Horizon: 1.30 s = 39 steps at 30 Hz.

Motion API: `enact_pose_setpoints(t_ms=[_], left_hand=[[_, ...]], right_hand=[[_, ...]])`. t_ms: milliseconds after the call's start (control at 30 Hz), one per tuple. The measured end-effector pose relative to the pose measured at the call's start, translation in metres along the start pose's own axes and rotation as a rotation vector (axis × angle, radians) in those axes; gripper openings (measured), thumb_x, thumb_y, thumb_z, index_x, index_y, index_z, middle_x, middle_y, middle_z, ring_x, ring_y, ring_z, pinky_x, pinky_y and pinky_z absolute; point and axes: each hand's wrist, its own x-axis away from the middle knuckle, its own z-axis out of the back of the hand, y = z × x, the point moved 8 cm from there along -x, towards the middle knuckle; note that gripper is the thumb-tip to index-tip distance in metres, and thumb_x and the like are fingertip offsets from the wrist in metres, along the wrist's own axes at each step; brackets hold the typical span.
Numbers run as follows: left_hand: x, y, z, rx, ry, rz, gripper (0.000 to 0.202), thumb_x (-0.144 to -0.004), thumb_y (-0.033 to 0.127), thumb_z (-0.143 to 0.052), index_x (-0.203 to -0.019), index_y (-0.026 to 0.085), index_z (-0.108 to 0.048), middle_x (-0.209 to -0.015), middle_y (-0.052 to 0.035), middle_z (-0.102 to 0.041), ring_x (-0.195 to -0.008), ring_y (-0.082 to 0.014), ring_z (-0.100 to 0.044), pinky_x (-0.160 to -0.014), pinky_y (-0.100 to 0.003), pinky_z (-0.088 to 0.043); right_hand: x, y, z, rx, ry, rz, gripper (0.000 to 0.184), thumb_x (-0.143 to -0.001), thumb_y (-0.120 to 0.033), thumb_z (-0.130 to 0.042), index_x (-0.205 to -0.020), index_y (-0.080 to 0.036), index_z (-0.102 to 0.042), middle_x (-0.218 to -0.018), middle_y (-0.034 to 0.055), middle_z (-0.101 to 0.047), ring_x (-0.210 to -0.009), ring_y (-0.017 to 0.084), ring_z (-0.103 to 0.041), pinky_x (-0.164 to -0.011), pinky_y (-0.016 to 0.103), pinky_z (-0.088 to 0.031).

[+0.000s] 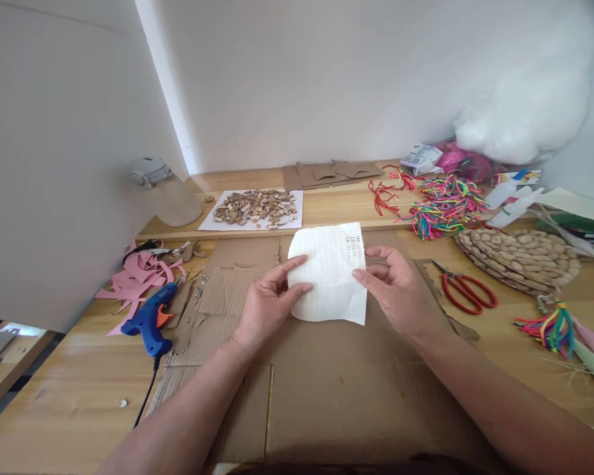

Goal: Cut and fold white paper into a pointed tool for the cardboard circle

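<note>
A white sheet of paper [327, 280] is held up between both hands over the brown cardboard [336, 382]. It has faint lines and a few handwritten marks near its upper right corner. My left hand [276, 290] pinches its left edge between thumb and fingers. At the right edge, my right hand [393, 280] grips it with the thumb in front and the fingers partly behind. The sheet is tilted toward me, and its underside is hidden.
On the left lie a blue glue gun [153, 320] and pink strips [138, 274]. Brown shell-like pieces [257, 207] cover a white sheet at the back. Red-handled pliers [468, 290], a peanut-shell-patterned woven piece [525, 257] and colourful yarn tassels [445, 201] are on the right.
</note>
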Motion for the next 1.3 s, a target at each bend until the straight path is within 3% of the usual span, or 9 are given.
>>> enact_pose_setpoints(t_ms=[100,233,300,567,700,933,1133,1300], left_hand=[[-0.001,0.004,-0.005,0.121,-0.052,0.014,0.067,-0.074,0.027,-0.081,-0.137,0.028,-0.057,-0.116,-0.0061,-0.071,-0.103,-0.0198,-0.064,-0.088,-0.029,-0.052],[-0.002,0.005,-0.004,0.182,-0.041,0.070,0.098,-0.073,0.028,-0.082,-0.154,0.027,-0.027,-0.092,-0.0028,-0.074,-0.085,-0.0168,-0.067,-0.076,-0.027,-0.052],[-0.003,0.004,-0.001,0.171,-0.008,0.086,0.101,-0.072,0.029,-0.082,-0.154,0.026,-0.024,-0.086,-0.0016,-0.073,-0.078,-0.0158,-0.066,-0.072,-0.026,-0.052],[-0.004,-0.002,0.002,0.182,0.043,0.139,0.073,-0.069,0.031,-0.084,-0.134,0.020,-0.053,-0.073,0.0018,-0.069,-0.065,-0.0119,-0.061,-0.066,-0.024,-0.050],[-0.003,-0.005,0.000,0.222,0.021,0.161,0.056,-0.069,0.031,-0.084,-0.119,0.017,-0.063,-0.082,-0.0028,-0.072,-0.070,-0.0129,-0.063,-0.067,-0.025,-0.052],[-0.001,-0.007,-0.002,0.256,0.001,0.171,0.039,-0.071,0.030,-0.084,-0.103,0.017,-0.068,-0.092,-0.0054,-0.075,-0.076,-0.0138,-0.066,-0.070,-0.026,-0.053],[0.000,-0.008,-0.004,0.227,-0.044,0.206,0.029,-0.071,0.033,-0.083,-0.089,0.015,-0.068,-0.089,-0.0062,-0.073,-0.074,-0.0139,-0.065,-0.067,-0.025,-0.052],[-0.001,-0.008,-0.003,0.164,-0.087,0.218,0.033,-0.074,0.036,-0.081,-0.095,0.014,-0.069,-0.093,-0.0092,-0.074,-0.075,-0.0165,-0.066,-0.067,-0.029,-0.053]], right_hand=[[0.000,-0.003,0.001,0.039,0.005,0.022,0.044,-0.074,-0.039,-0.079,-0.103,-0.024,-0.049,-0.067,-0.0023,-0.069,-0.061,0.015,-0.060,-0.057,0.027,-0.045],[-0.002,0.003,-0.002,0.038,-0.036,-0.007,0.047,-0.075,-0.038,-0.078,-0.112,-0.022,-0.054,-0.072,0.0001,-0.072,-0.068,0.018,-0.066,-0.064,0.029,-0.050],[-0.003,0.007,-0.003,0.031,-0.064,-0.013,0.047,-0.076,-0.038,-0.077,-0.115,-0.022,-0.056,-0.076,0.0009,-0.073,-0.071,0.019,-0.068,-0.067,0.031,-0.052],[-0.005,0.016,-0.002,0.054,-0.102,-0.011,0.030,-0.079,-0.039,-0.076,-0.100,-0.021,-0.063,-0.084,0.0031,-0.074,-0.073,0.017,-0.067,-0.066,0.029,-0.051],[-0.005,0.014,-0.002,0.062,-0.099,-0.006,0.028,-0.079,-0.038,-0.076,-0.098,-0.020,-0.064,-0.085,0.0037,-0.074,-0.074,0.017,-0.067,-0.068,0.029,-0.051],[-0.004,0.028,-0.015,-0.070,-0.248,-0.086,0.031,-0.078,-0.037,-0.078,-0.103,-0.021,-0.068,-0.100,0.0053,-0.075,-0.086,0.018,-0.069,-0.076,0.032,-0.054],[-0.004,0.033,-0.014,-0.080,-0.243,-0.125,0.034,-0.077,-0.034,-0.079,-0.107,-0.021,-0.070,-0.099,0.0058,-0.075,-0.084,0.019,-0.069,-0.075,0.034,-0.055],[-0.003,0.029,-0.016,-0.067,-0.277,-0.119,0.031,-0.078,-0.034,-0.078,-0.106,-0.022,-0.070,-0.094,0.0043,-0.074,-0.079,0.018,-0.068,-0.070,0.032,-0.054]])
